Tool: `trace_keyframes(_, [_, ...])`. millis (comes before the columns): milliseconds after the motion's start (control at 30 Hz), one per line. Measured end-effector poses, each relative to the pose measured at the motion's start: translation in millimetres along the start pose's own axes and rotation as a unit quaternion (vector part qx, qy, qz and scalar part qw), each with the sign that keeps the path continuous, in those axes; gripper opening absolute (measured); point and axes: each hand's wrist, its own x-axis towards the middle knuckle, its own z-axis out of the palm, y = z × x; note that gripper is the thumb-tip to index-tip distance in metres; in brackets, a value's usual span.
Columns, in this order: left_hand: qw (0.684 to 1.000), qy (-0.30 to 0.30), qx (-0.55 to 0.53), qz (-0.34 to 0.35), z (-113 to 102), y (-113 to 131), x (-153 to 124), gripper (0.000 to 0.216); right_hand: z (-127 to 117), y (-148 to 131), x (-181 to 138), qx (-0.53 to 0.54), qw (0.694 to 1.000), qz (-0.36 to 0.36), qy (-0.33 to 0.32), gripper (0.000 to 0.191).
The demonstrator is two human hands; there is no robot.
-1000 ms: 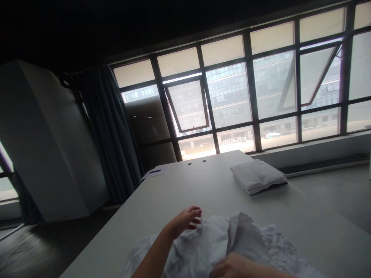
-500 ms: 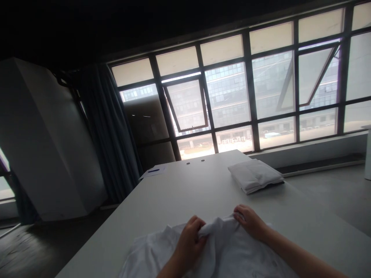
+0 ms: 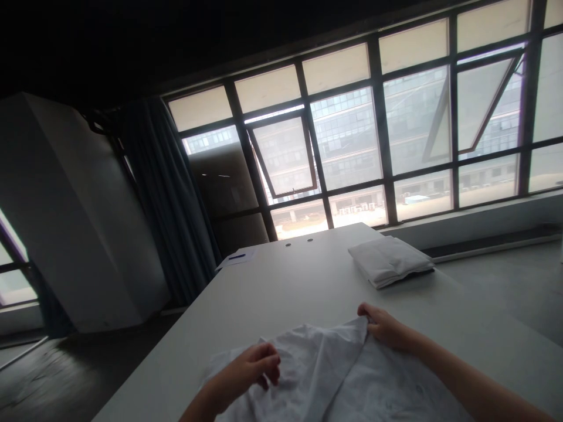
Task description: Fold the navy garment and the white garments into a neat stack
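A white garment (image 3: 334,381) lies spread on the near end of a long grey table (image 3: 285,293). My left hand (image 3: 250,372) rests on its left part with fingers curled, pinching the cloth. On the right, my right hand (image 3: 385,327) pinches the far edge of the garment where a fold comes to a point. The two hands are well apart, with the cloth stretched between them.
A folded white stack of cloth (image 3: 389,261) sits at the far right of the table. A sheet of paper with a blue pen (image 3: 237,257) lies at the far left corner. Large windows (image 3: 352,140), a dark curtain (image 3: 171,205) and a grey cabinet (image 3: 74,217) stand beyond.
My hands were together, bunching the cloth at its middle. They have drawn apart, the left hand toward me and leftward, and the garment now lies flatter.
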Motion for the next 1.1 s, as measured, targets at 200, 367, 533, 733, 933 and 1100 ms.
trace_keyframes(200, [0.979,0.178,0.093,-0.023,33.4,-7.0,117.1,0.034,-5.4,3.6,-0.3,0.012,1.000,-0.021,0.007,0.026])
trace_keyframes(367, [0.969,0.234,0.071,-0.036,56.8,-3.9,173.8,0.032,-7.5,1.4,-1.1,-0.024,0.998,-0.051,0.011,0.027])
trace_keyframes(533, [0.958,0.283,0.040,-0.016,61.5,-6.3,191.5,0.035,-6.9,2.7,0.7,-0.015,0.998,-0.060,0.008,0.036])
trace_keyframes(733, [0.949,0.315,-0.022,-0.014,56.1,-18.7,187.4,0.030,-7.0,13.7,11.7,-0.052,0.996,-0.009,0.065,0.011])
trace_keyframes(933, [0.944,0.327,-0.040,0.009,62.4,-23.9,187.4,0.023,-1.1,15.9,14.0,-0.114,0.988,0.053,0.091,0.017])
trace_keyframes(1100, [0.948,0.317,0.006,0.026,55.1,-21.6,191.8,0.030,-1.0,5.4,19.3,-0.133,0.989,0.002,0.061,0.021])
